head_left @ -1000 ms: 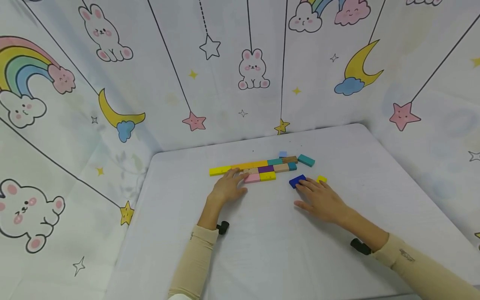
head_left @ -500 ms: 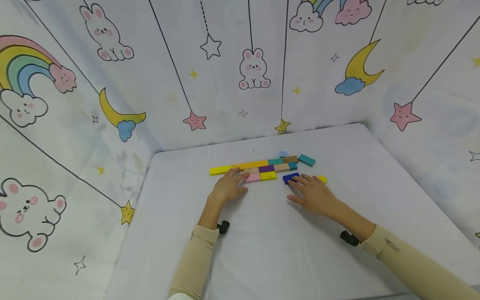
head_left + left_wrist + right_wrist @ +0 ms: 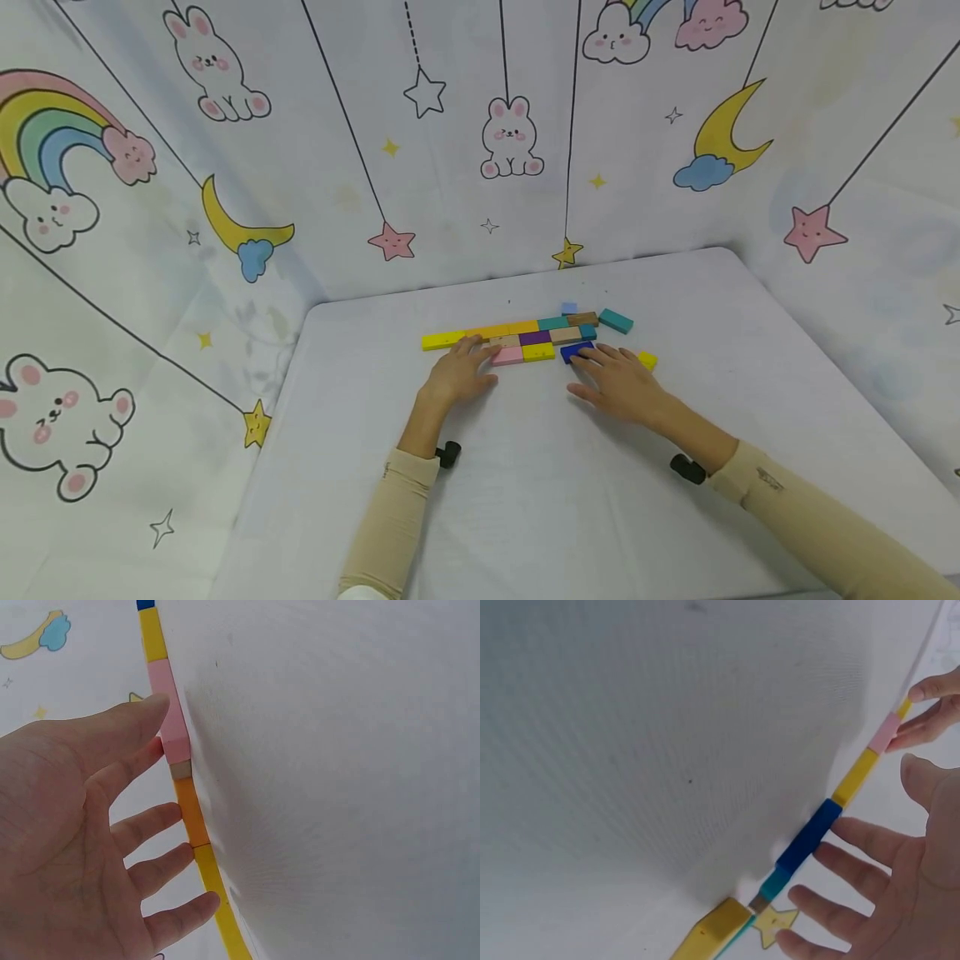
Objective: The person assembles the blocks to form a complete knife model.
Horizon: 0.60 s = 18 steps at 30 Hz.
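My left hand (image 3: 456, 372) rests with spread fingers at the left part of rows of coloured wooden blocks. Its fingertips touch or lie close to the pink block (image 3: 507, 356) and the yellow and orange ones beside it. Fingers of my right hand (image 3: 622, 383) lie on the dark blue block (image 3: 574, 353), uncurled, the thumb apart from it. This blue block sits at the right end of the front row, near the yellow block (image 3: 538, 352); in the head view a slight gap shows between them. Behind are a purple block (image 3: 535, 338) and a tan block (image 3: 566, 335).
A loose teal block (image 3: 616, 321) lies off the right end of the back row. Behind that row is a light blue block (image 3: 569, 308). Another yellow block (image 3: 648, 360) is just beyond my right hand. The white table (image 3: 525, 500) meets a cartoon-printed cloth backdrop.
The dark blue block has slid left under my right fingers, close to the yellow block of the front row, and it has turned more in line. My left hand has stayed in place.
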Available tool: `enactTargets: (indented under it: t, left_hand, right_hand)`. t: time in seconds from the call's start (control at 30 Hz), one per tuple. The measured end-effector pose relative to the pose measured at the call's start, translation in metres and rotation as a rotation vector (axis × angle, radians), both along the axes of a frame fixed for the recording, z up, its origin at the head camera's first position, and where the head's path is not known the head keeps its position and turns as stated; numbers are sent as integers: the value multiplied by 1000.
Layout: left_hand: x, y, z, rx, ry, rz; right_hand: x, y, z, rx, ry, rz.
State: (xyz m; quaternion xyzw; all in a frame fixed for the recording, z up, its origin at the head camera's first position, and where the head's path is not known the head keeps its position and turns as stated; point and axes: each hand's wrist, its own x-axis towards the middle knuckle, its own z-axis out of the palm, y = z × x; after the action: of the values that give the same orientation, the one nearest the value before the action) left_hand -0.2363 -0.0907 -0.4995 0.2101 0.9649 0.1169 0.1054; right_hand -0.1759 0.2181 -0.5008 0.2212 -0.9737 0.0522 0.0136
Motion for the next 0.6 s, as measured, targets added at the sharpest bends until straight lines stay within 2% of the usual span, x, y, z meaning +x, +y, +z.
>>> enactTargets:
  t: [0.4,0.6]
  left_hand:
    - [-1,-1,-2,-11,25,-8]
    - [-2,-1,-3,-21,32,-6]
  right_hand:
    - [-5,-11,2,-1,-43,-42]
    - [-7,-16,1,6,-45,-36]
